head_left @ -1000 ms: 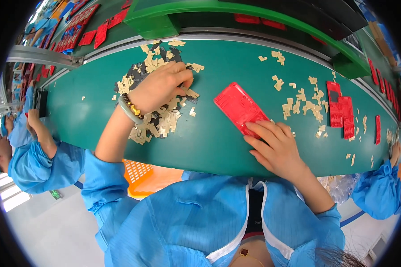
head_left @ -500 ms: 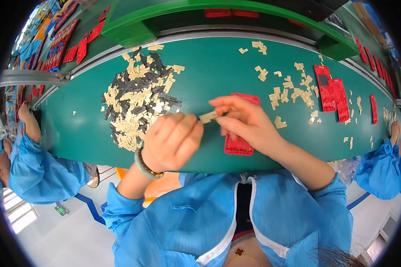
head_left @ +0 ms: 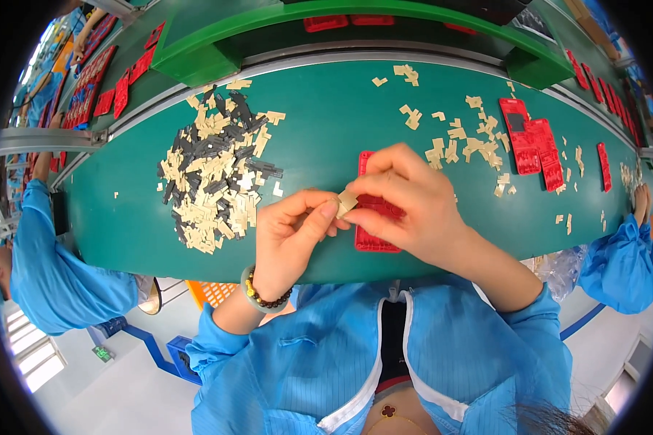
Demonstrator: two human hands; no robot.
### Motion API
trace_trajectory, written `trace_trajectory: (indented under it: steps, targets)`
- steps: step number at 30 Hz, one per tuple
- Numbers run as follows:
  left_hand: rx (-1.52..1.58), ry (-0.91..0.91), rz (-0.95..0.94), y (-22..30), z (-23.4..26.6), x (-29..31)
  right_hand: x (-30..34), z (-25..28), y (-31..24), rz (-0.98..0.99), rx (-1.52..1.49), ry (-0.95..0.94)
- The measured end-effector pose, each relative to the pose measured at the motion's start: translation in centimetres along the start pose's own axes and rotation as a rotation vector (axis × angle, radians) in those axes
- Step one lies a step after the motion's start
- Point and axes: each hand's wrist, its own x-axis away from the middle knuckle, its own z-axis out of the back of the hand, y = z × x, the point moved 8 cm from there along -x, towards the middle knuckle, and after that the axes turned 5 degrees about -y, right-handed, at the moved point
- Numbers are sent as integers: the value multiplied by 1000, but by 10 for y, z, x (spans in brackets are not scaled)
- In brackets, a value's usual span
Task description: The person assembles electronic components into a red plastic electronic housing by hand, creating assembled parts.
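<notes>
Between the fingertips of both hands is a small cream plastic piece (head_left: 347, 204). My left hand (head_left: 292, 230) pinches one side of it with thumb and forefinger. On its other side, the thumb and fingers of my right hand (head_left: 413, 203) are closed on the same piece. Beneath my right hand lies a red plastic case (head_left: 376, 243), partly covered by the fingers. A heap of cream and dark grey plastic pieces (head_left: 214, 148) spreads over the green table to the left of my hands.
Scattered cream pieces (head_left: 479, 147) lie to the right on the green table (head_left: 319, 109). Farther right are two red cases (head_left: 533, 145) and a narrow red part (head_left: 604, 167). A green frame (head_left: 370, 11) spans the back. Co-workers in blue sleeves (head_left: 620, 264) sit on both sides.
My left hand has turned, so its thumb now shows, and it meets the right hand at the cream piece. The piece is now tilted more upright. The whole view has shifted slightly.
</notes>
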Motion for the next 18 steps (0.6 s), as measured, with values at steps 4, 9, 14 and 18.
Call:
trace_trajectory:
  steps: [4, 9, 14, 18]
  targets:
    - [-435, -25, -266, 21, -12, 8, 8, -1, -3, -32, -90, -21]
    - [-1083, 16, -831, 63, -44, 19, 16, 4, 6, -130, -244, -70]
    - [-1021, -469, -1083, 45, -79, 40, 49, 58, 79, -500, -58, 103]
    - [-981, -397, -958, 40, -71, 9, 62, 79, 84, -452, -260, 252]
